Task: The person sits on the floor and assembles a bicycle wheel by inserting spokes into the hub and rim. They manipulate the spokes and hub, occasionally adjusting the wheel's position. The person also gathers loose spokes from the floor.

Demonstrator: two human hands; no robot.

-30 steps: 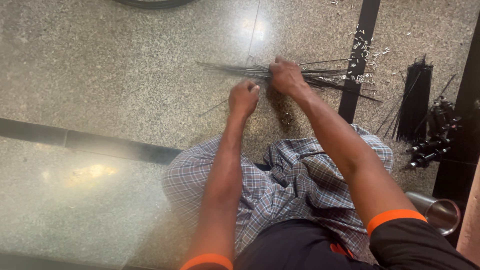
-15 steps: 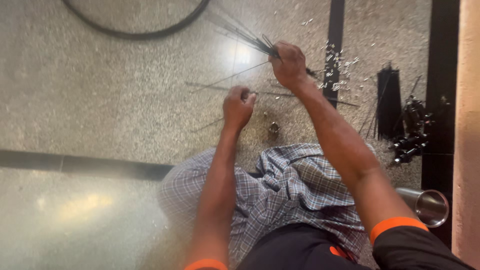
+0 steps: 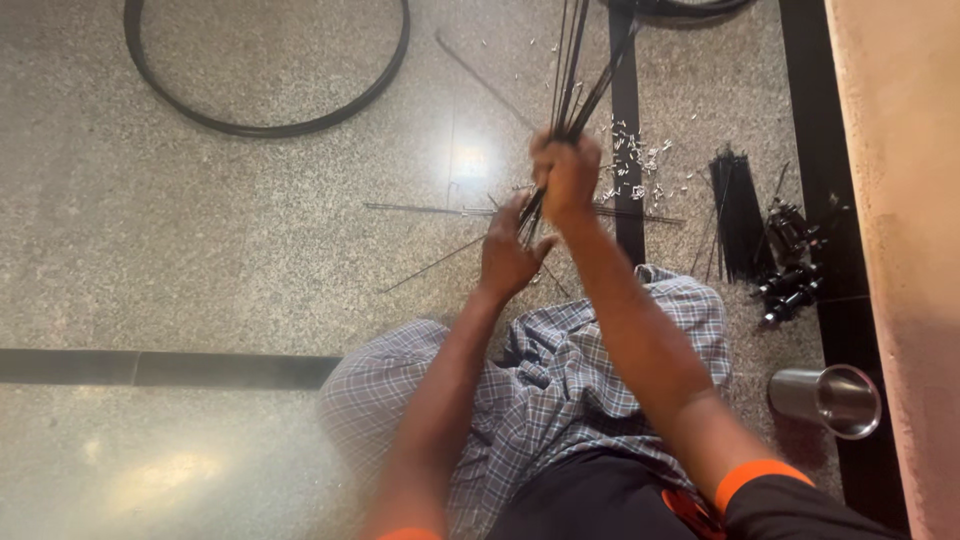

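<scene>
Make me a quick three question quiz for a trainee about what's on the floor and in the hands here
1. True or false: the right hand grips a bundle of thin black spokes raised off the floor.
2. Which thing lies on the floor at the upper left? A) a black rim hoop B) a steel cup C) a pile of small silver nipples
3. Fill in: the left hand is at the ______ end of the bundle.

Key
1. True.
2. A, the black rim hoop; the steel cup lies on its side at the lower right, and the silver nipples are scattered just right of the right hand.
3. Lower.
</scene>
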